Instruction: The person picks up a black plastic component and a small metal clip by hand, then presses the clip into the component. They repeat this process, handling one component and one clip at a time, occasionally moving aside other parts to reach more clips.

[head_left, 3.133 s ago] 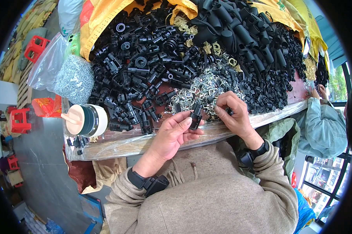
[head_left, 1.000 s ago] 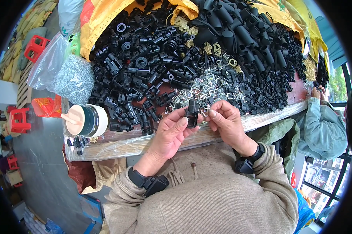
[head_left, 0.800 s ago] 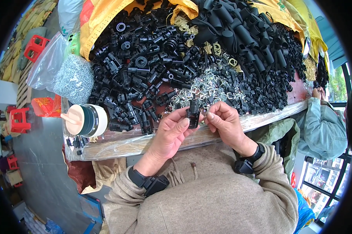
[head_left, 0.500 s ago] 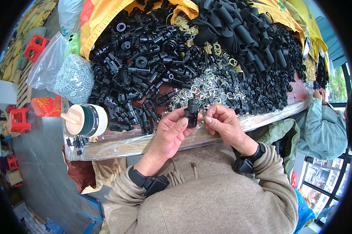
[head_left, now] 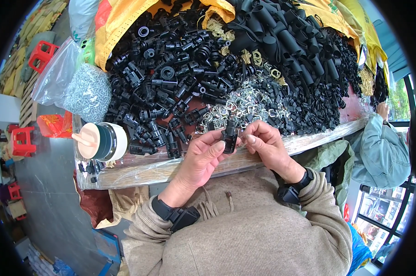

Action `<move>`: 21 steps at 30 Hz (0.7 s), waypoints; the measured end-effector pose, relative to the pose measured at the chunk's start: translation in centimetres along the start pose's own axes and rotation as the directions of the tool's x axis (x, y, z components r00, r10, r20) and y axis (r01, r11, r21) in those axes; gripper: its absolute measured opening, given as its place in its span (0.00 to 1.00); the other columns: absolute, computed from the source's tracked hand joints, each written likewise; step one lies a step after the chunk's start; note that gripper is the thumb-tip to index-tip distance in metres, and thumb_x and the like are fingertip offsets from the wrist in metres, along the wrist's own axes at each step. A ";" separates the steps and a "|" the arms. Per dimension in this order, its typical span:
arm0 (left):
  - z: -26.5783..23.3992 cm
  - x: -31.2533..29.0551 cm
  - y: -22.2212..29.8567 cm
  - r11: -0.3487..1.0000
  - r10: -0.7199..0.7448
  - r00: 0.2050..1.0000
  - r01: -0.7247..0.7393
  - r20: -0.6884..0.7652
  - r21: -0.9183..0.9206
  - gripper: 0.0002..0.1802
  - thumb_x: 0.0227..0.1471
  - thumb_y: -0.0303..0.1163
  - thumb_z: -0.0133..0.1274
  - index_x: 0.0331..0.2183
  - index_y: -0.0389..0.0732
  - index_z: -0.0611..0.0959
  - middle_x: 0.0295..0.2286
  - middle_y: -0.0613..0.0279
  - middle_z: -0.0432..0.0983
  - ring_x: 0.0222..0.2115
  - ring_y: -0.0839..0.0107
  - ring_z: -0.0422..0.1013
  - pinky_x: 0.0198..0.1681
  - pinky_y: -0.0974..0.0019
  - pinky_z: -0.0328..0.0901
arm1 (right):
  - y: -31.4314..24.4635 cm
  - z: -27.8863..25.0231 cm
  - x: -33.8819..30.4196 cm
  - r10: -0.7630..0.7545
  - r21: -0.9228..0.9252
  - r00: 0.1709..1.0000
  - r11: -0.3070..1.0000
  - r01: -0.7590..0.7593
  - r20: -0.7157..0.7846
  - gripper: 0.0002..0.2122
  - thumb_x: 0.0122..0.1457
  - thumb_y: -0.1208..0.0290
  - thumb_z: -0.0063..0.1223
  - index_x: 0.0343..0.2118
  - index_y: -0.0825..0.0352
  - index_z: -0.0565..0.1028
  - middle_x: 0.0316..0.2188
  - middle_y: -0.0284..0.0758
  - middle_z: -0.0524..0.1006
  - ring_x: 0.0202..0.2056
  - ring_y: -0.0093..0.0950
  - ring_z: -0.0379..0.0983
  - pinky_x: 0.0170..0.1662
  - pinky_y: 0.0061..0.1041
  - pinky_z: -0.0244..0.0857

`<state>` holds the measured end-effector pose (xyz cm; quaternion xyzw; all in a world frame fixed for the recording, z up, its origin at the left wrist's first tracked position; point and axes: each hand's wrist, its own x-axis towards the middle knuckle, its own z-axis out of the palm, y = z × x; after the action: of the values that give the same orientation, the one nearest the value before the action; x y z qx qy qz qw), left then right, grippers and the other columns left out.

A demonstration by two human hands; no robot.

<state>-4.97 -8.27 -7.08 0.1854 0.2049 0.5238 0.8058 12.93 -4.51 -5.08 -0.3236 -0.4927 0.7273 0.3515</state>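
My left hand [head_left: 203,155] grips a black plastic fitting [head_left: 230,138] between thumb and fingers, just above the table's near edge. Close to the fitting's right side, my right hand [head_left: 264,145] has thumb and forefinger pinched together; whatever sits in the pinch is too small to name. Beyond my hands lies a heap of similar black plastic fittings [head_left: 166,73]. Next to it are a scatter of shiny metal clips [head_left: 238,103] and a pile of small black pieces [head_left: 304,108].
A cup with a pale lid [head_left: 107,141] stands at the table's left corner, near a bag of small screws [head_left: 89,94]. Black tubes [head_left: 290,41] lie at the back right. A person in a blue-green jacket [head_left: 380,152] is at the right. Red stools [head_left: 23,141] stand left.
The fitting in my left hand has turned and tilted slightly, moving a little right. My right fingers have shifted slightly beside it. The co-worker's hand at the right has moved a little.
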 end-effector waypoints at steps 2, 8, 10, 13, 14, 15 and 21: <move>-0.1 0.1 0.0 1.000 -0.012 0.999 0.012 0.032 0.010 0.18 0.49 0.29 0.46 0.43 0.34 0.69 0.37 0.58 0.70 0.38 0.72 0.67 0.43 0.70 0.62 | -0.5 0.4 0.2 0.002 -0.105 1.000 0.994 -0.005 -0.024 0.06 0.54 0.71 0.47 0.28 0.68 0.66 0.22 0.27 0.69 0.21 0.11 0.58 0.23 0.10 0.51; 0.0 0.1 0.2 0.999 -0.041 0.999 0.040 0.034 0.019 0.18 0.50 0.30 0.46 0.43 0.34 0.69 0.37 0.58 0.70 0.38 0.72 0.67 0.42 0.70 0.63 | 0.3 0.0 0.3 -0.019 -0.171 1.000 0.985 0.020 0.002 0.06 0.55 0.71 0.45 0.27 0.68 0.67 0.24 0.27 0.69 0.22 0.12 0.58 0.24 0.11 0.52; 0.2 0.1 0.4 0.998 -0.055 0.998 0.054 0.023 0.027 0.17 0.50 0.30 0.45 0.43 0.34 0.69 0.37 0.59 0.70 0.37 0.71 0.68 0.41 0.70 0.64 | 0.5 -0.1 0.3 -0.054 -0.185 0.999 0.981 0.054 0.003 0.06 0.55 0.71 0.45 0.26 0.68 0.67 0.24 0.26 0.69 0.22 0.12 0.58 0.25 0.11 0.52; 0.3 0.1 0.6 0.996 -0.091 0.996 0.091 -0.003 0.007 0.17 0.50 0.30 0.45 0.43 0.35 0.69 0.37 0.59 0.70 0.36 0.70 0.69 0.39 0.71 0.65 | -0.1 0.0 0.3 -0.083 -0.250 0.997 0.965 0.077 -0.011 0.06 0.55 0.72 0.45 0.25 0.68 0.67 0.24 0.26 0.68 0.22 0.12 0.57 0.26 0.11 0.52; 0.4 0.0 0.7 0.994 -0.110 0.994 0.110 -0.016 -0.003 0.17 0.50 0.30 0.45 0.43 0.35 0.69 0.37 0.60 0.70 0.35 0.70 0.70 0.37 0.72 0.66 | -0.3 0.1 0.2 -0.097 -0.282 0.995 0.955 0.088 -0.018 0.06 0.55 0.72 0.45 0.25 0.68 0.66 0.23 0.25 0.67 0.22 0.12 0.57 0.26 0.11 0.52; 0.5 0.0 0.7 0.994 -0.110 0.994 0.110 -0.016 -0.003 0.17 0.50 0.30 0.45 0.43 0.35 0.69 0.37 0.60 0.70 0.35 0.70 0.70 0.37 0.72 0.66 | -0.3 0.1 0.2 -0.098 -0.282 0.995 0.955 0.088 -0.018 0.06 0.55 0.72 0.45 0.25 0.68 0.66 0.23 0.25 0.67 0.22 0.12 0.57 0.26 0.11 0.52; 0.7 0.0 0.6 0.988 -0.148 0.986 0.150 -0.073 0.029 0.16 0.50 0.30 0.45 0.42 0.36 0.70 0.35 0.60 0.71 0.33 0.68 0.71 0.33 0.72 0.68 | -1.2 0.6 0.0 -0.131 -0.484 0.991 0.868 0.112 -0.005 0.06 0.53 0.73 0.47 0.23 0.68 0.66 0.20 0.26 0.65 0.20 0.14 0.56 0.23 0.13 0.51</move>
<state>-5.07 -8.09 -6.17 0.1647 0.2553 0.4646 0.8318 12.71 -4.45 -3.74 -0.3829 -0.6711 0.5517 0.3141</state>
